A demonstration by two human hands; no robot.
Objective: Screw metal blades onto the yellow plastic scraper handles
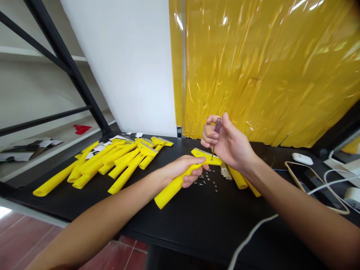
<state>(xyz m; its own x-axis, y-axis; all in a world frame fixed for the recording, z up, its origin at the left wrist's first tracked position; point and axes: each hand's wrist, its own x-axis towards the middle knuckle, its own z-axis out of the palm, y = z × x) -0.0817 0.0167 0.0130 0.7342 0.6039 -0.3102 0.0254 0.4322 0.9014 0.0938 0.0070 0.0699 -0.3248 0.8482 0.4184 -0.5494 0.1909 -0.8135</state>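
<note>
My left hand (191, 169) is wrapped round the neck of a yellow scraper (171, 190), its hollow handle pointing down toward me. In my right hand (225, 135), a small screwdriver (218, 125) with a clear purplish handle stands nearly upright. Its tip meets a screw on the scraper's wide head. Beneath the head, several small screws and nuts (206, 176) lie scattered on the black table (197, 221). Beside them is a small stack of pale metal pieces (225, 171). Two more yellow handles (239, 178) lie partly hidden behind my right wrist.
A pile of yellow scrapers (120, 159) covers the table's left side. At right are a tablet or phone in a tan frame (317, 183), a white earbud case (302, 158) and white cables (253, 232). A yellow plastic curtain (261, 71) hangs behind the table.
</note>
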